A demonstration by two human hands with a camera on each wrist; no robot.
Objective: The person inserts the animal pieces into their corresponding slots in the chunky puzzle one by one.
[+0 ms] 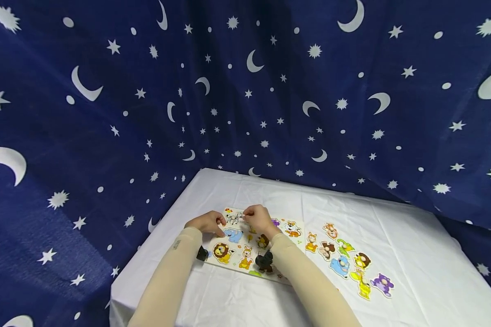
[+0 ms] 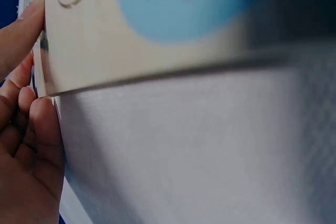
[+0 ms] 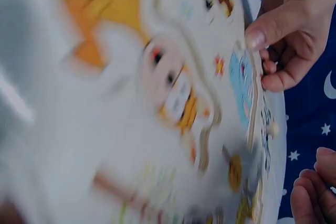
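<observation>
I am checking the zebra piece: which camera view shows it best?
The head view: the zebra appears from above, small but clearly striped, beside the right hand. The right wrist view gives only a slanted strip and knob; the left wrist view shows none of it.

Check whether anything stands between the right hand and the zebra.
Nothing visible does. In the right wrist view, nothing crosses the gap between the right hand and the knob on the zebra. The left hand is at the board's left edge, outside that gap.
</observation>
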